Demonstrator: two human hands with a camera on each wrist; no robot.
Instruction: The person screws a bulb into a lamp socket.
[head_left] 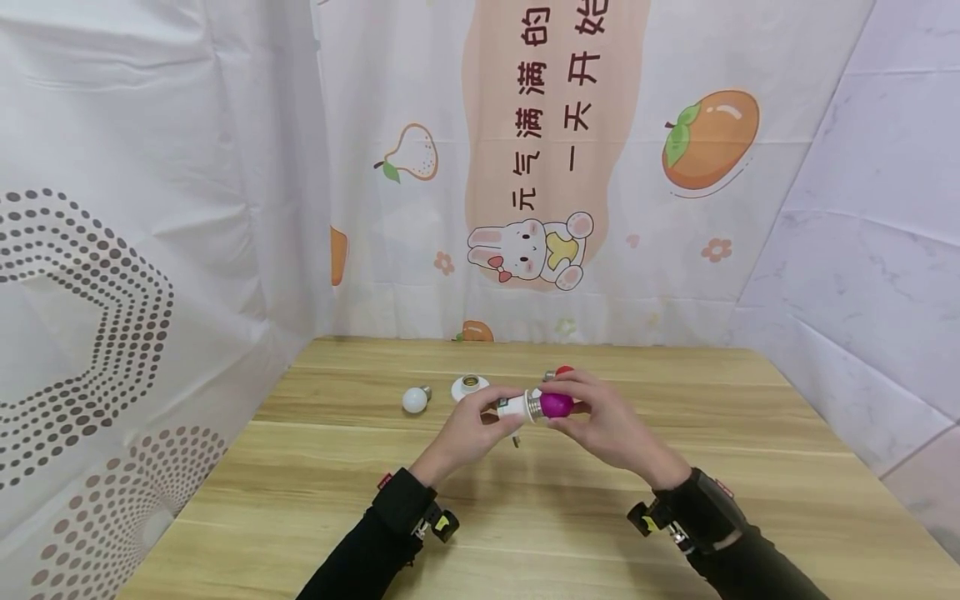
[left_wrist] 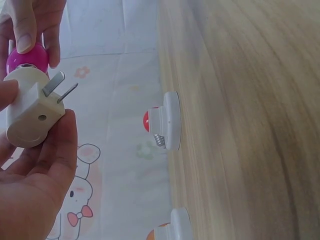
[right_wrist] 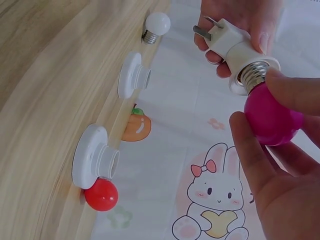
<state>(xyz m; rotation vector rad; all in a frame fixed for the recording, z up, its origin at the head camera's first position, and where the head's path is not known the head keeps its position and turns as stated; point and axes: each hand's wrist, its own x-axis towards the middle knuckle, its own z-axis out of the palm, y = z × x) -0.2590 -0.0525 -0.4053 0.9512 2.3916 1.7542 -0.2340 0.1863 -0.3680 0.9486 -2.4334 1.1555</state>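
My left hand (head_left: 467, 429) holds a white plug-in lamp socket (left_wrist: 29, 107) above the table, its two metal prongs sticking out. In my right hand (head_left: 617, 425) is a magenta light bulb (right_wrist: 272, 116), gripped by its round part between thumb and fingers. The bulb's metal screw base (right_wrist: 254, 75) points into the socket's mouth; its tip is at the opening and most of the thread still shows. Both pieces lie roughly level in the head view. How deep the tip sits is hidden by the rim.
On the wooden table (head_left: 480, 533) beyond my hands lie a white bulb (head_left: 415, 400) and a red bulb (right_wrist: 101, 194). A round white lamp base (head_left: 459, 390) stands between them, and another lamp base (right_wrist: 91, 156) is beside the red bulb. A printed curtain (head_left: 405, 250) hangs behind.
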